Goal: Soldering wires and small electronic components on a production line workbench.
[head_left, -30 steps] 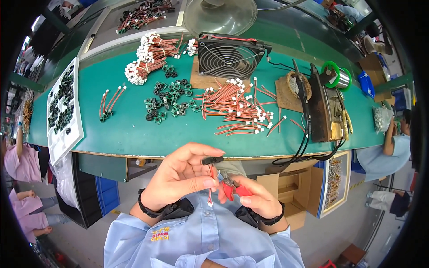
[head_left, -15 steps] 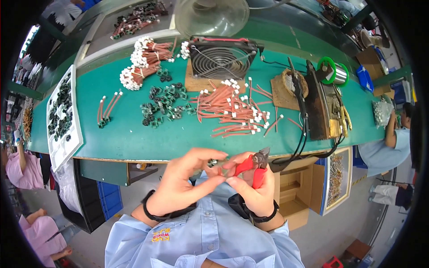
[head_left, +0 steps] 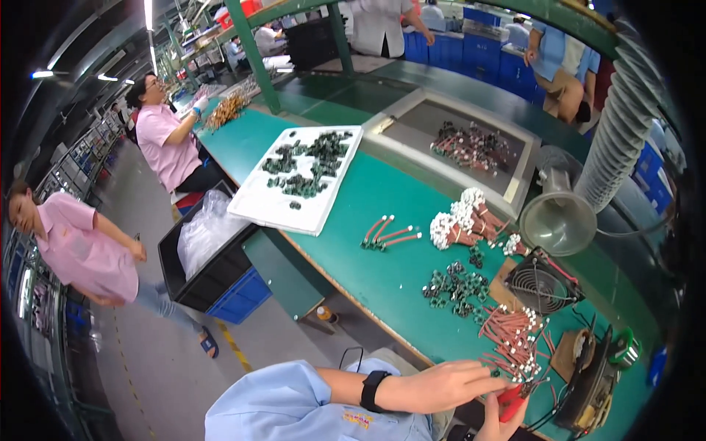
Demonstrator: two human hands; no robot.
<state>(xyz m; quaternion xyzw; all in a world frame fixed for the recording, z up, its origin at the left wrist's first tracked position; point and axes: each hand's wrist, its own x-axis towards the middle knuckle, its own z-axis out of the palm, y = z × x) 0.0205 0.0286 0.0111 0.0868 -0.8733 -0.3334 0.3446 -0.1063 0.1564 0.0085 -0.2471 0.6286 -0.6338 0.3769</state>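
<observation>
- Right hand: fingers and thumb closed around red-handled cutters, just beyond the front edge of the table; wrist cut by the lower border.
- Left hand: fingers bent, tips close together beside the cutters; whether they grip anything cannot be told.
- Cutter jaws: too small to make out.
- Red wires: piled beyond the hands, white-ended.
- Green-black components: heaped farther off.

One fisheye, worn on the worker's head, peers down and leftward along the green workbench and aisle, left hand close at lower right.
</observation>
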